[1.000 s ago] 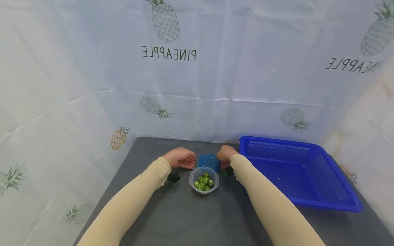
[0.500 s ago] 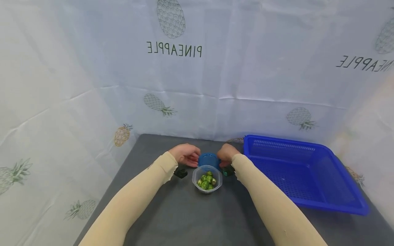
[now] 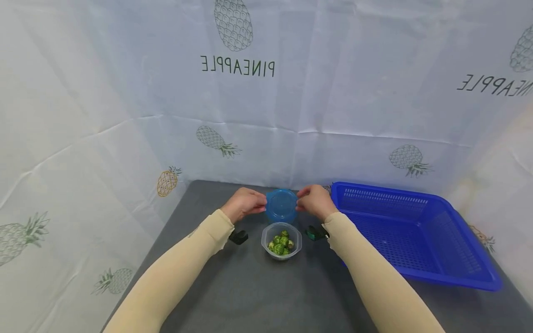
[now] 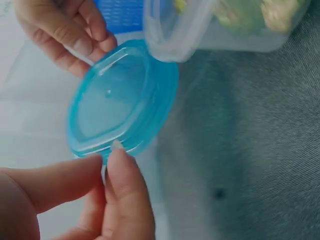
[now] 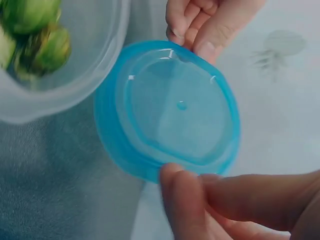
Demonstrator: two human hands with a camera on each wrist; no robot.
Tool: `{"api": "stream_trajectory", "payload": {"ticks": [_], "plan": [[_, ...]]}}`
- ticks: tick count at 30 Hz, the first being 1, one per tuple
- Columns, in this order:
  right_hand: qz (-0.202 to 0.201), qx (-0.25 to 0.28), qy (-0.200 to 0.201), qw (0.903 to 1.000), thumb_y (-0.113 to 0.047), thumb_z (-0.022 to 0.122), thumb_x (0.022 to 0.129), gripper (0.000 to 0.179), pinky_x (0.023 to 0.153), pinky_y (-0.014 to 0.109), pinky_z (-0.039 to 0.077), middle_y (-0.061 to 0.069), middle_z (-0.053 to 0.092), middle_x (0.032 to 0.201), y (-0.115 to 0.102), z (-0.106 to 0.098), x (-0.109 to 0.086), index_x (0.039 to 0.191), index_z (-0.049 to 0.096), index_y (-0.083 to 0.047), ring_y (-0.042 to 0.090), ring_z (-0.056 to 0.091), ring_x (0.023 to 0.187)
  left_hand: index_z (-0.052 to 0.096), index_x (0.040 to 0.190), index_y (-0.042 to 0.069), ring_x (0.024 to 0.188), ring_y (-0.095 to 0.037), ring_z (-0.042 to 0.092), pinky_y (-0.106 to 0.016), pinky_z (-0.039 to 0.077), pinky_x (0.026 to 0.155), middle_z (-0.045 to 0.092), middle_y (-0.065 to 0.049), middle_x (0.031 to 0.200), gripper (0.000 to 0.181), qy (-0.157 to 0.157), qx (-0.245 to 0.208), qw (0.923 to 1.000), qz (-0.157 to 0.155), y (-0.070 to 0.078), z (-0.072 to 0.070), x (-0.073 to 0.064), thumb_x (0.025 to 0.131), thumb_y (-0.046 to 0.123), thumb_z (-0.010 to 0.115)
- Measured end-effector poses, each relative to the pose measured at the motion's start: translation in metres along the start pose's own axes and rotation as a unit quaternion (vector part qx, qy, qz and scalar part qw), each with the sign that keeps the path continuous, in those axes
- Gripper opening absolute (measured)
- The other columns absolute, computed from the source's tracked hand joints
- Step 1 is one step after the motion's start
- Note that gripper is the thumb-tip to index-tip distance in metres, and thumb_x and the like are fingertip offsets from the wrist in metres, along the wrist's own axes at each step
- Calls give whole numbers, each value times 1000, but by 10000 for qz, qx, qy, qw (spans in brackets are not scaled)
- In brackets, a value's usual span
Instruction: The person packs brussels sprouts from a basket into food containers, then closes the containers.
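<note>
Between my two hands a translucent blue lid (image 3: 281, 206) is held up, tilted, just behind the food container. My left hand (image 3: 245, 203) pinches its left edge between thumb and fingers, as the left wrist view shows close up. On the opposite edge my right hand (image 3: 315, 202) pinches the lid (image 5: 175, 110) the same way. In front of the lid stands a clear plastic container (image 3: 266, 240), uncovered, with several green Brussels sprouts (image 3: 281, 243) inside. In the right wrist view the container's rim (image 5: 95, 90) overlaps the lid's near side.
A large blue plastic basket (image 3: 433, 277) with perforated walls stands at the right, beside my right forearm. All of this rests on a dark grey table (image 3: 258, 296). A white cloth with pineapple prints (image 3: 354, 106) hangs behind and along both sides.
Both hands have risen with the lid, which now stands tilted up where it lay lower behind the container. My left hand has come in to grip its edge.
</note>
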State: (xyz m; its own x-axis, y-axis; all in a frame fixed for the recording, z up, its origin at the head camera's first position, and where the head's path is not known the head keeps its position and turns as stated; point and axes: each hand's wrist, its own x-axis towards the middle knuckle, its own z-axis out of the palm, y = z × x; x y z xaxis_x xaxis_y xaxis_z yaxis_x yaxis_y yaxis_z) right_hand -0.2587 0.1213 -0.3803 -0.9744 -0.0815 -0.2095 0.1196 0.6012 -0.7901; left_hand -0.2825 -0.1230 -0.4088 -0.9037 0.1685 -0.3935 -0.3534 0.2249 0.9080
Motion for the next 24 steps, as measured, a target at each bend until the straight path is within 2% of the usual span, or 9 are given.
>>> {"api": "stream_trajectory", "payload": {"ticks": [2,4,7,10,13,18,21,24], "plan": [[-114,154,93,9998,-6,64,105,32,108,54,60,22,73,130,0,-2,-9,135,68,1,33,78,113,72,136,2,100,-17,75,-47,58,113,71,-16,130,32,-21,102,9993,372,1,-2,-9,105,11,71],[-283,236,183,9992,-8,64,107,30,107,52,60,22,72,132,2,-5,-19,135,70,0,30,79,111,73,134,4,105,-21,76,-46,61,109,71,-15,129,30,-49,257,9967,773,0,-4,-21,105,13,72],[-560,370,310,9973,-11,67,107,25,104,48,63,19,75,128,9,-8,-36,130,74,-3,26,80,107,74,132,7,109,-27,76,-39,65,99,73,-14,126,28,-102,506,9892,1369,-3,-3,-38,105,16,73],[-926,474,446,9936,-13,68,107,23,100,43,65,14,79,121,20,-7,-55,127,76,-7,22,80,104,76,129,9,111,-33,76,-35,66,94,75,-12,122,26,-166,557,9833,1725,-8,-1,-52,104,17,75],[-1296,451,701,9881,-16,71,106,19,93,39,66,8,82,111,31,-1,-73,124,79,-13,18,80,99,77,127,10,113,-32,77,-36,66,98,76,-12,122,25,-317,378,9830,1769,-16,0,-63,104,18,75],[-1881,46,1218,9746,-15,78,101,16,82,28,65,-4,82,104,45,15,-95,113,83,-22,9,77,92,78,130,10,112,-23,79,-48,59,112,75,-13,134,30,-508,37,9853,1629,-33,-1,-73,106,26,73],[-2317,-133,1394,9627,-9,81,98,18,80,23,65,-7,80,105,52,23,-102,108,84,-23,6,77,90,79,129,11,111,-23,79,-53,58,113,74,-16,137,30,-479,108,9845,1682,-44,2,-75,105,28,74],[-2778,-321,1501,9483,-7,80,98,16,79,25,66,-9,78,104,57,30,-106,105,83,-21,3,75,89,78,129,10,110,-23,78,-55,59,109,74,-16,134,30,-419,348,9818,1817,-53,6,-77,104,26,75]]}}
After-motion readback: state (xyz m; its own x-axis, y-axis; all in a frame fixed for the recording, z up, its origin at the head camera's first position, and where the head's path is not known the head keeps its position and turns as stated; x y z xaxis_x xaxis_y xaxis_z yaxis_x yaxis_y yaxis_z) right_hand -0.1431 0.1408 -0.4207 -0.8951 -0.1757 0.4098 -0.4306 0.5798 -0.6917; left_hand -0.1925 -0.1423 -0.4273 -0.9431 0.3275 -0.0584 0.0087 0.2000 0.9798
